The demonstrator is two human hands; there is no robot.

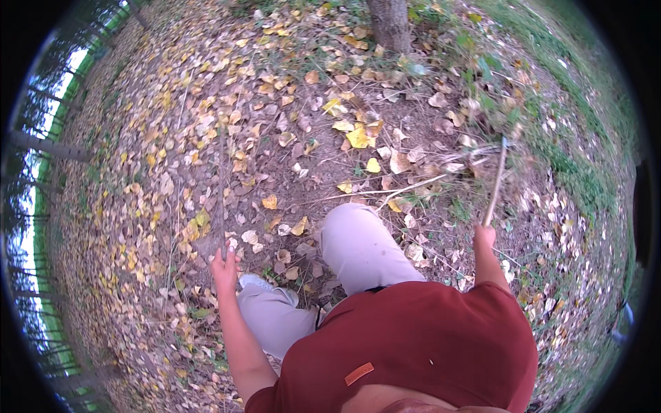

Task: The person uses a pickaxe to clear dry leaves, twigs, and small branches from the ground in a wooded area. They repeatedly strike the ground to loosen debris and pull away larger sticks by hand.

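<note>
My right hand (485, 237) is closed round the lower end of a tool with a pale wooden handle (495, 189). The handle points away from me, and its blurred far end, with a bluish spot, lies by weeds and dry stalks (475, 155); the kind of head cannot be made out. On the left, my left hand (226, 270) has its fingers bent round a thin dark stick (222, 186), which runs straight ahead over the leaves. Yellow and brown fallen leaves (359, 137) lie about both hands.
A tree trunk (390, 26) rises at the far middle. Long dry twigs (413, 186) lie just ahead of my bent knee (358, 234). Green grass (575, 172) lines the right side, and more trunks (48, 146) stand at the far left.
</note>
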